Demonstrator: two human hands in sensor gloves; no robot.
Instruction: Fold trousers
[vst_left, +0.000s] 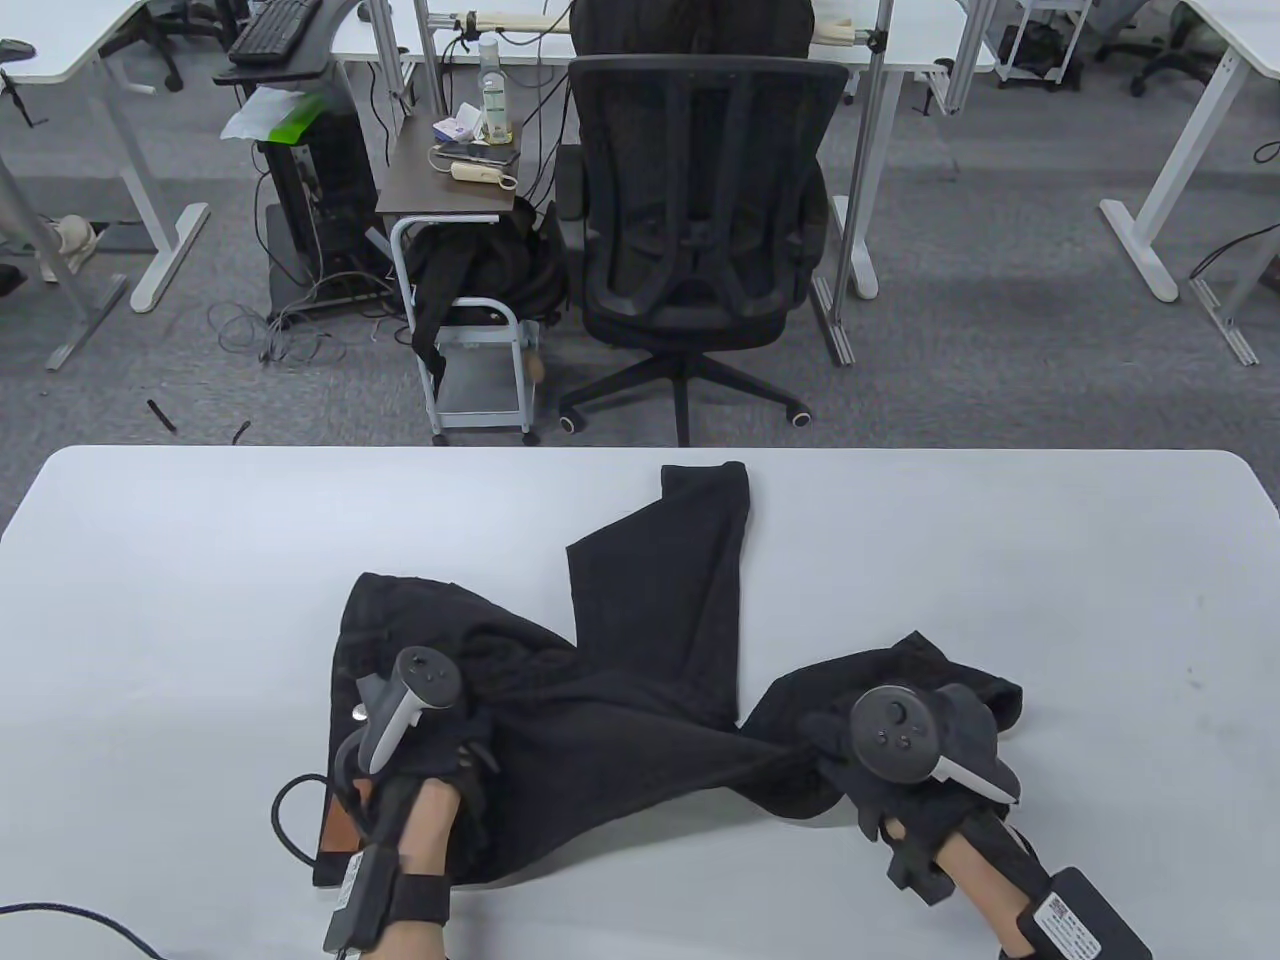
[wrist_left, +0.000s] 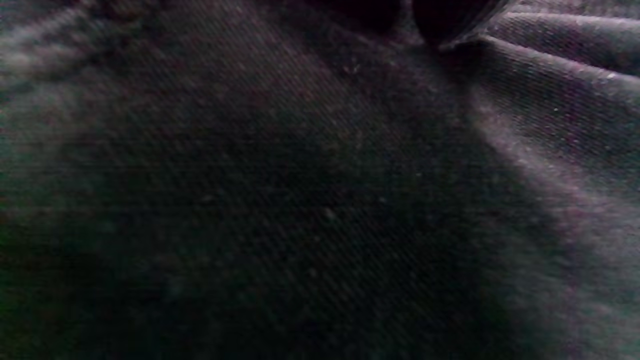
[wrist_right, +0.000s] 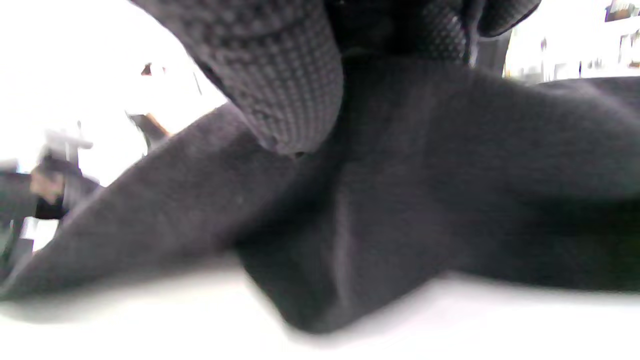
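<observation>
Both hands' grips held bunched trousers (vst_left: 640, 700): left hand (vst_left: 415, 745) near the waist, right hand (vst_left: 900, 750) beside it; limp cloth, best taken at edges.

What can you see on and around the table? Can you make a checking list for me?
Surface: white table, bare parts look clean.
Job's things: black trousers, spread unfolded and crumpled, one leg reaching toward the far edge.
Clutter: brown flat item half under the trousers near the left hand.
Grippers: left hand rests on the trousers; right hand grips bunched cloth, a gloved finger pressing on it.
Cables: black cable loops by the left wrist; tangled wires on the floor.
Surroundings: office chair, small cart holding a bottle, desks, grey carpet.
</observation>
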